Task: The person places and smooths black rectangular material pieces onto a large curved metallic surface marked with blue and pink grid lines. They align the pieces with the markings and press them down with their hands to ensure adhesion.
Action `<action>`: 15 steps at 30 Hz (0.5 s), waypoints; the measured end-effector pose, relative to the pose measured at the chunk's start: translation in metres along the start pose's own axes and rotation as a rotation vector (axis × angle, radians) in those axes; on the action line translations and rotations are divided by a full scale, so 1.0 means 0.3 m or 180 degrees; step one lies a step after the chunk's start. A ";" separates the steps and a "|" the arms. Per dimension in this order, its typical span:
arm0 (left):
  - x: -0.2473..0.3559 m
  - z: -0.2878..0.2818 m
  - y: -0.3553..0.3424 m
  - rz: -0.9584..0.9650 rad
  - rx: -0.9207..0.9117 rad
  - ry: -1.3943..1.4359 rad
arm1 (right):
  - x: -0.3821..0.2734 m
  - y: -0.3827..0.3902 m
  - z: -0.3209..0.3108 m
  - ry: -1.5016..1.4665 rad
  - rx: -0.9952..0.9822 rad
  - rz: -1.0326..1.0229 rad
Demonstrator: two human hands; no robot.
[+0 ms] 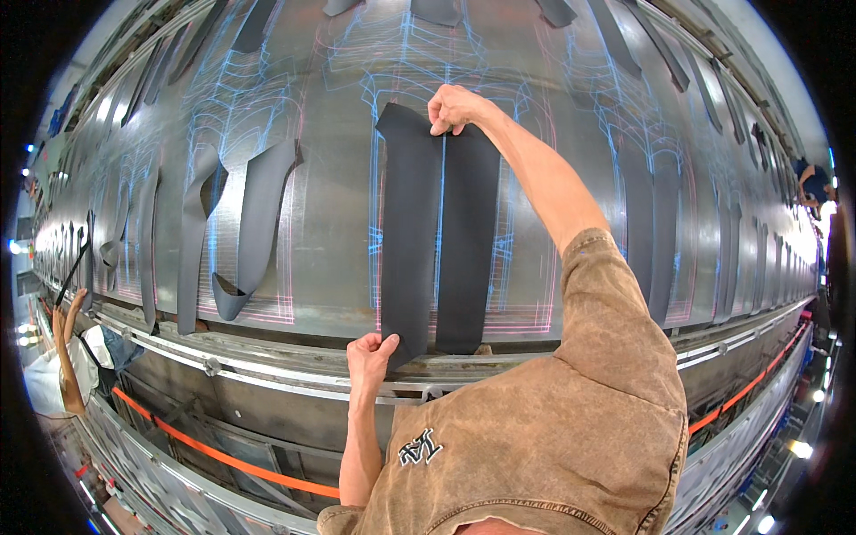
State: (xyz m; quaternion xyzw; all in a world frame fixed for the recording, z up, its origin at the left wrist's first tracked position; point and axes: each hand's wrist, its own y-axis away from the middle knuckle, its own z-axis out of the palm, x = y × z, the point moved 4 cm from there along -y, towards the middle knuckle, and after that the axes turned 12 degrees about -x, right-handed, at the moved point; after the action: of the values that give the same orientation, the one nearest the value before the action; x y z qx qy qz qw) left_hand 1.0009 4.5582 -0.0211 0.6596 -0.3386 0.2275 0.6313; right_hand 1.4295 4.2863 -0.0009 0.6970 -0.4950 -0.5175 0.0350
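Observation:
Two long black sheet strips, the left one [407, 232] and the right one [465, 241], lie side by side on a large metal table [348, 214] with projected blue and pink lines. My right hand [457, 109] is pinched at their upper end, by the inner corner of the left strip; whether it also grips the right strip I cannot tell. My left hand [367, 355] pinches the lower left corner of the left strip at the table's near edge.
More dark strips [257, 214] lie along the table, some twisted. A metal rail [294, 376] and an orange bar [223, 455] run along the near side. A person [53, 374] reaches to the table at far left; another person [813, 183] is at far right.

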 end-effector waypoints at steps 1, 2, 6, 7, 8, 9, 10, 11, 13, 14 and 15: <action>-0.001 -0.002 -0.001 -0.0018 -0.0024 0.0009 | -0.002 0.000 -0.002 0.0007 -0.0018 0.0008; 0.006 -0.003 0.001 -0.0039 -0.0044 0.0019 | -0.007 0.002 -0.001 0.0013 -0.0041 0.0014; 0.051 0.004 0.016 -0.0031 -0.0066 -0.0113 | -0.014 0.003 -0.004 0.0118 -0.0089 0.0113; 0.051 0.004 0.012 -0.0032 -0.0079 -0.0115 | -0.012 0.000 -0.005 0.0131 -0.0109 0.0117; 0.047 0.004 0.013 -0.0046 -0.0090 -0.0113 | -0.009 -0.002 0.000 0.0140 -0.0143 0.0123; 0.043 0.004 0.013 -0.0060 -0.0104 -0.0110 | -0.006 -0.006 -0.001 0.0167 -0.0145 0.0125; 0.044 0.003 0.008 -0.0060 -0.0102 -0.0133 | -0.005 -0.011 -0.007 0.0193 -0.0146 0.0130; 0.044 0.002 0.005 -0.0068 -0.0098 -0.0155 | -0.004 -0.013 -0.004 0.0217 -0.0156 0.0134; 0.050 0.004 0.012 -0.0121 -0.0098 -0.0212 | 0.001 -0.014 0.004 0.0243 -0.0131 0.0120; 0.046 0.003 0.011 -0.0124 -0.0077 -0.0205 | -0.001 -0.016 0.003 0.0261 -0.0110 0.0103; 0.039 0.002 0.009 -0.0126 -0.0058 -0.0199 | -0.002 -0.016 0.003 0.0270 -0.0119 0.0079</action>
State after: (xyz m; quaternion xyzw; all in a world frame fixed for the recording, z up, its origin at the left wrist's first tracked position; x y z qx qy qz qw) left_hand 1.0066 4.5557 -0.0110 0.6671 -0.3470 0.1911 0.6309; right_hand 1.4319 4.2896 -0.0037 0.7114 -0.4919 -0.4962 0.0754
